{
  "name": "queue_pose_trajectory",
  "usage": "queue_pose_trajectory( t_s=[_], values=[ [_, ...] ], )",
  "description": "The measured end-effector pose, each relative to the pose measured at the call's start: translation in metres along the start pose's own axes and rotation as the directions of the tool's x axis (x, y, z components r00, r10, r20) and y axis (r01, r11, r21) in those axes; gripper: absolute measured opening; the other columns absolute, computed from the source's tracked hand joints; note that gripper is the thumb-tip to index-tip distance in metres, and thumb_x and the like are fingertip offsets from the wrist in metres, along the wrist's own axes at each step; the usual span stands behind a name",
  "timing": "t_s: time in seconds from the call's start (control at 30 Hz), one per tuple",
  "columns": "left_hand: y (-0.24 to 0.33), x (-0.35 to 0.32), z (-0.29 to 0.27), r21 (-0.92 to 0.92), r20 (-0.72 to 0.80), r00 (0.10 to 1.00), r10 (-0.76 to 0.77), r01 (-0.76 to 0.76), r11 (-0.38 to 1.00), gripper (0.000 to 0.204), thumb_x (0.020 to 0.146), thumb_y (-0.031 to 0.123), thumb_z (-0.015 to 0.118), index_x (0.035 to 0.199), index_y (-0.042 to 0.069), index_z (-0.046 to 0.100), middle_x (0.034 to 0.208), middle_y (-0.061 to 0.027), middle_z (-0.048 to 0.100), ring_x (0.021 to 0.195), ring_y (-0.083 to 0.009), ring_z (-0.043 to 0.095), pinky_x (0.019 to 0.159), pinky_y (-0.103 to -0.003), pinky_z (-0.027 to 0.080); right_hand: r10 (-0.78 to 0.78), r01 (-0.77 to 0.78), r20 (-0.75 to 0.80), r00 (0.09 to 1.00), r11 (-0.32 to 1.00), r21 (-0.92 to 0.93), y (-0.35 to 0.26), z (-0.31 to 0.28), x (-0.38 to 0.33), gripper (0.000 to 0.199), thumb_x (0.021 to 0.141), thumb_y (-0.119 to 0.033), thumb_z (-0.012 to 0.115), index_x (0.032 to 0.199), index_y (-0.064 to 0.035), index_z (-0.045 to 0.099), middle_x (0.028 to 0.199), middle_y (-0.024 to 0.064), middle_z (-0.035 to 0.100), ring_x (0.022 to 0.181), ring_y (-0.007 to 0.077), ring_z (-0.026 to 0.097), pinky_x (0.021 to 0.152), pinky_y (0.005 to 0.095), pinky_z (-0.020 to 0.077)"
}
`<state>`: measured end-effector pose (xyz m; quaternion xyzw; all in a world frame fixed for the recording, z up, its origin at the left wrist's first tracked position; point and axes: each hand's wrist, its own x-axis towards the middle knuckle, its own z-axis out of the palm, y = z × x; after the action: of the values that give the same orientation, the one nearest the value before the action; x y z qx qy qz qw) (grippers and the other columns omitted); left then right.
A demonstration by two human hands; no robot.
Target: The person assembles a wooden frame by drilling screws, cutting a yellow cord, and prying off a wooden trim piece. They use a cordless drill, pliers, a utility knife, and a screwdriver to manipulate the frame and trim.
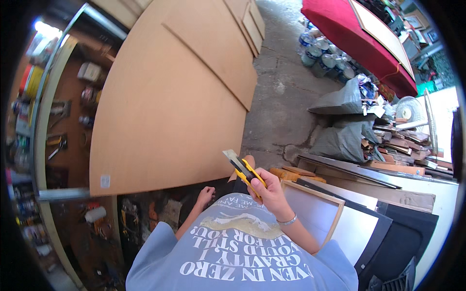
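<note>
My right hand [271,197] is closed around the handle of a yellow and black utility knife [245,171], held up in front of my body. Its wide blade is out and points up and to the left, over the near right corner of a large light-brown board [167,109]. Just off that board's near edge is my left hand [206,196], its fingers curled into a loose fist with nothing visible in them. Smaller brown panels lie on top of the board, one of them a long sheet [213,43].
Shelves [65,111] with tools and cans line the left. Framed panels [310,213] lean at my right. Beyond the concrete floor [279,97] are grey sacks [342,140], large water bottles [325,63], a red-covered table [340,34], a fan [408,110] and stacked wood strips [403,145].
</note>
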<state>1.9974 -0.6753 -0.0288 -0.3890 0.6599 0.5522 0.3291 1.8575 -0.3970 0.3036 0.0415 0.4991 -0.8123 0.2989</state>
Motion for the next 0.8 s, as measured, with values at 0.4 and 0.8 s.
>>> queue_pose_trajectory(
  t_s=[0.4,0.8],
  values=[
    [0.107,0.141,0.031,-0.038,0.110,0.986,-0.122,0.127,0.991,0.032,0.100,0.034,0.062,0.092,0.004,0.070,0.087,-0.0079,0.070,0.080,-0.0150,0.065,0.067,-0.031,0.049,-0.022,0.017,-0.228,0.973,1.000,-0.022,-0.140,-0.120,0.202,0.026,0.105,-0.026,0.055,0.112,-0.0011,0.058,0.071,0.0029,0.056,0.047,0.0034,0.040,0.041,0.0179,0.0332],
    [0.466,0.255,0.082,-0.219,0.051,0.992,0.115,-0.101,0.970,0.028,0.102,0.033,0.059,0.112,0.007,0.062,0.098,-0.0059,0.070,0.081,-0.0159,0.065,0.067,-0.032,0.052,-0.214,0.168,-0.380,0.900,0.974,-0.151,-0.289,-0.245,0.387,0.015,0.108,-0.018,0.052,0.113,-0.0039,0.054,0.083,0.0068,0.063,0.063,0.0101,0.058,0.058,0.0234,0.0492]
  ],
)
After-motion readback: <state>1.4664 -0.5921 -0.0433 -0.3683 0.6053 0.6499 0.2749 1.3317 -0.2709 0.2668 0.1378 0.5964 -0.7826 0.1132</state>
